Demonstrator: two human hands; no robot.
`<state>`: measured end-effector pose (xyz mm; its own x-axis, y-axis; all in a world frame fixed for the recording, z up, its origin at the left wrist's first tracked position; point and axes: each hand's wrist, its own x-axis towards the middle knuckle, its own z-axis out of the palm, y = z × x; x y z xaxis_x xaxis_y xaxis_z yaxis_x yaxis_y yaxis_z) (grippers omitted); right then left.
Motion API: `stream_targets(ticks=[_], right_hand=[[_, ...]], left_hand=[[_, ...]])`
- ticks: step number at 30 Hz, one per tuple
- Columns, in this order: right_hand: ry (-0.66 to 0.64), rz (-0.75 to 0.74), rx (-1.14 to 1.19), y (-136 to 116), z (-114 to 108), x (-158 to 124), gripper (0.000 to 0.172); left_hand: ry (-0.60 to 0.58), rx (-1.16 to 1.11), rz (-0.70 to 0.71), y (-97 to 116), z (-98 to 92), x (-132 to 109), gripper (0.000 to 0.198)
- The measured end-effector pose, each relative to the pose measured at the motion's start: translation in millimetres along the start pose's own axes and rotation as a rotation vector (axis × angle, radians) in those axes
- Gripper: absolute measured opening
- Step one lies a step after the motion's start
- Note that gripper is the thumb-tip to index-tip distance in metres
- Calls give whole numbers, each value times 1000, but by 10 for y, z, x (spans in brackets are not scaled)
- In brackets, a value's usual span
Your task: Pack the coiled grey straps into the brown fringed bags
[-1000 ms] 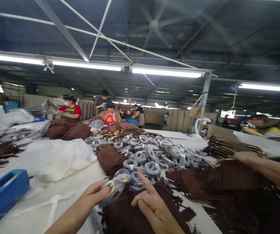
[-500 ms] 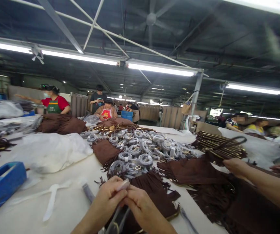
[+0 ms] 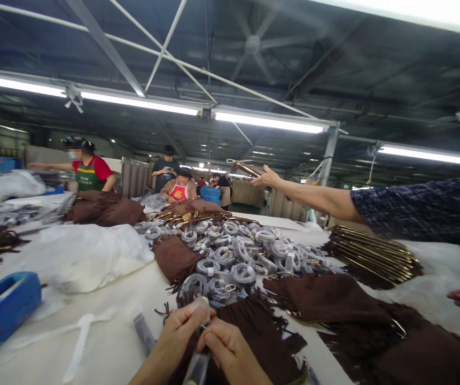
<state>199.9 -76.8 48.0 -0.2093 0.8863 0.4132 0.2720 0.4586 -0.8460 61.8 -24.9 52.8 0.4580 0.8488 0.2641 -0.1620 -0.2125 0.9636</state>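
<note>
My left hand (image 3: 179, 329) and my right hand (image 3: 225, 347) meet at the bottom centre, both pinched on a clear plastic-wrapped strap (image 3: 199, 342) that hangs down between them. Under them lies a brown fringed suede bag (image 3: 259, 331). Just beyond is a heap of several coiled grey straps in plastic wrap (image 3: 233, 251).
A co-worker's arm (image 3: 313, 198) reaches leftward from the right, holding up a gold-trimmed piece. More brown fringed bags (image 3: 374, 326) and a stack of gold frames (image 3: 374, 254) lie right. A blue tape dispenser (image 3: 3, 310) and white plastic bags (image 3: 89, 254) sit left. People work at the far end.
My hands came together on the wrapped strap and pulled it closer. The co-worker's arm lifted from the bags on the right and now stretches across above the table.
</note>
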Motion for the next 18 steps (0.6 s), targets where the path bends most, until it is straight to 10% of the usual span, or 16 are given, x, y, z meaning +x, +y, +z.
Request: stream_targets(ticks=[9, 14, 18], right_hand=[[-94, 137, -4, -23, -119, 6, 48], [265, -36, -354, -276, -391, 69, 35], [135, -116, -549, -469, -403, 176, 21]], left_hand=[[-24, 69, 33, -242, 42, -48, 56], [19, 307, 39, -160, 73, -68, 53], [-3, 420, 105, -169, 109, -60, 51]])
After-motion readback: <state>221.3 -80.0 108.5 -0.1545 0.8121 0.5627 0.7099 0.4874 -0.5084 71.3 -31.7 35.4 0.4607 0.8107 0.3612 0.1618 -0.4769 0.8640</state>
